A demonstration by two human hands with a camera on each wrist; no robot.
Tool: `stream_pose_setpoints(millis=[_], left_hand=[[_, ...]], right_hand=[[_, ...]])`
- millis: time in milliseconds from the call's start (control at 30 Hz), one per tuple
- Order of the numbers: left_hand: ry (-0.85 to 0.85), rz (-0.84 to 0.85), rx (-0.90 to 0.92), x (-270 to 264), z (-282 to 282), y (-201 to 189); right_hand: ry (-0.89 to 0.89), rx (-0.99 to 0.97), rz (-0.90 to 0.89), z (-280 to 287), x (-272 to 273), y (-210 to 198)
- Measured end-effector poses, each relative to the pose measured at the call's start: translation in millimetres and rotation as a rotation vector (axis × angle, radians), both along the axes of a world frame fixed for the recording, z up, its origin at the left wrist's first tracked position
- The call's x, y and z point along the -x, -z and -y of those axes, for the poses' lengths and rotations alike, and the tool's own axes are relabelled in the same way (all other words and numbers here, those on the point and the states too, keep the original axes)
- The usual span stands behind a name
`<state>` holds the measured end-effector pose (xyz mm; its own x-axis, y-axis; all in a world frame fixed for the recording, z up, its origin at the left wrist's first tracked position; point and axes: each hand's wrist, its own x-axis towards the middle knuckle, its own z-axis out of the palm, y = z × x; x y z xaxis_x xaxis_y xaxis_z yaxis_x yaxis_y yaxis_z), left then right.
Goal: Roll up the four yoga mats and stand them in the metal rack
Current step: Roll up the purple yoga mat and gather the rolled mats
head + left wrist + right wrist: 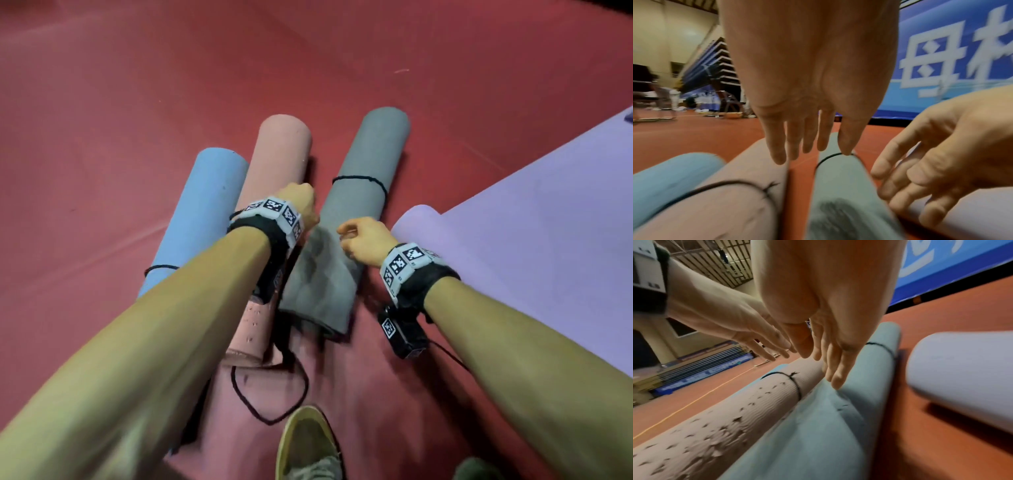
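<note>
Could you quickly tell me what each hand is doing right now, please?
Left hand: open, fingers straight, holding nothing, above the pink mat and grey mat.
Right hand: open, fingertips at the grey mat.

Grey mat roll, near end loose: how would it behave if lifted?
The grey mat is tied by one black cord near its far end only, so the near end would probably flop open. It looks soft, likely bending. Being round, it may roll if pushed.
</note>
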<state>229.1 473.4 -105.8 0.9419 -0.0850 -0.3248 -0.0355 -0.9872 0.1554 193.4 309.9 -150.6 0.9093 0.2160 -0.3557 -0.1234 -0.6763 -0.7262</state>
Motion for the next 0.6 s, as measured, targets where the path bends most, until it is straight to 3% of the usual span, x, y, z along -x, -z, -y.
stream_pose_setpoints(millis=[300,467,600], left_hand=[[0.409,0.057,0.199,52,202,-58],[0.518,0.058,0.250,81,263,-68],[0.527,0.055,0.181,80,284,-45]], right_hand=[[0.354,0.311,0.040,180,91,-47],[0.471,0.453,-0.026,254,126,-44],[0.437,0.537,-0.133,287,142,-19]])
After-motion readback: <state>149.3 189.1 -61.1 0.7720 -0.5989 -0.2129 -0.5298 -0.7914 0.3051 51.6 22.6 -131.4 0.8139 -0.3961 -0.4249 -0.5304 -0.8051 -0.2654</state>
